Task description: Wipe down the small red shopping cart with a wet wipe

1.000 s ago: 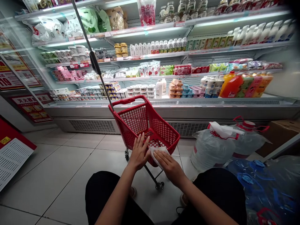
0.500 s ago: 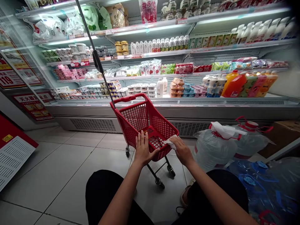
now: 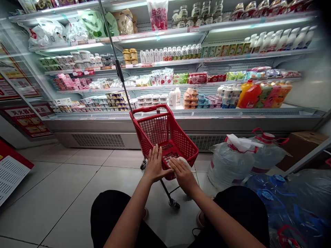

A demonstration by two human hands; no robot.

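A small red plastic shopping cart point(image 3: 184, 139) stands in front of me, with a tall thin pole rising from its handle corner. Flat against the near side of its basket lies my left hand point(image 3: 155, 166), fingers stretched out and holding nothing. My right hand point(image 3: 183, 174) presses a white cloth or tissue point(image 3: 185, 162) onto the near end of the basket. Its fingertips come close to my left thumb. Part of the white piece is hidden under the palm. Inside the basket no goods show.
A lit refrigerated shelf point(image 3: 165, 119) with dairy goods and drinks runs behind the cart. Large water jugs point(image 3: 230, 165) in plastic and blue bottles point(image 3: 274, 196) stand at the right. A cardboard box point(image 3: 306, 144) sits behind them. A red and white unit point(image 3: 14, 172) is at the left.
My right hand has slid left with the white cloth along the basket's near end, toward my left hand. The left hand stays on the basket's side. The view has shifted slightly.
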